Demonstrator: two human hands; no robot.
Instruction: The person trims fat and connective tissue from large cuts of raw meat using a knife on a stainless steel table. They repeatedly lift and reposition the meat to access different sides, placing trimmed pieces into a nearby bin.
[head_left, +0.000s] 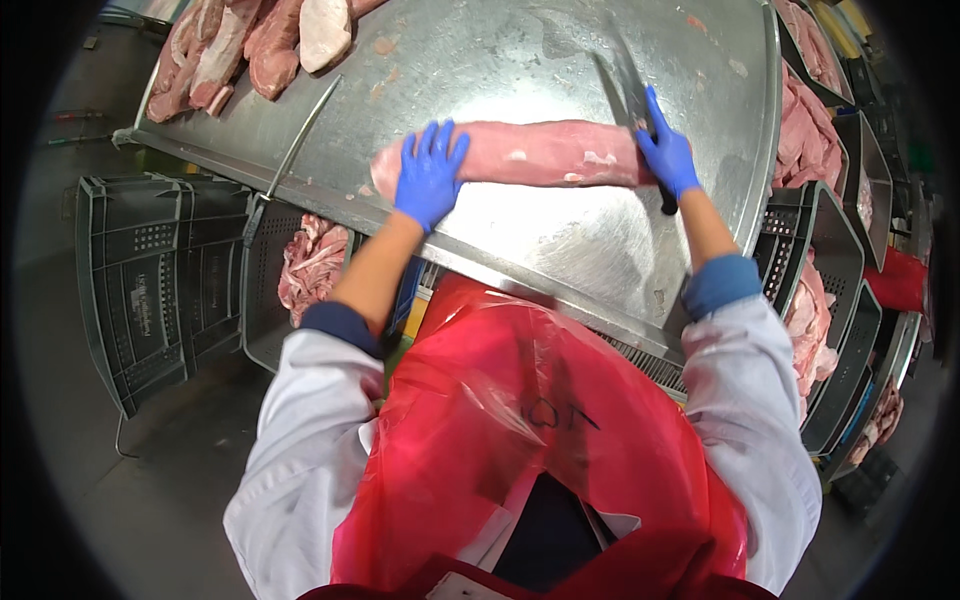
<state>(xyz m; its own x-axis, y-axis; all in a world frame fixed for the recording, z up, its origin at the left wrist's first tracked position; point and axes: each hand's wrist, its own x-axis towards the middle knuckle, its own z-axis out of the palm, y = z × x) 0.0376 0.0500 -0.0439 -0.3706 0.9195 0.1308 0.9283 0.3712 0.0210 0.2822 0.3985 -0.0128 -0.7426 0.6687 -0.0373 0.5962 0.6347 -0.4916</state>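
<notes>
A long, pale pink boneless loin of meat lies crosswise on the metal table. My left hand, in a blue glove, rests flat over its left end with the fingers spread. At the loin's right end, my gloved right hand is closed around the black handle of a knife. The knife's long blade points away from me, and the handle's butt sticks out below the hand. My right index finger is stretched toward the blade. Whether the blade touches the meat, I cannot tell.
A sharpening steel lies at the table's left edge. Several meat pieces sit at the far left. Dark crates stand left, one holding meat trimmings. More crates with meat line the right side.
</notes>
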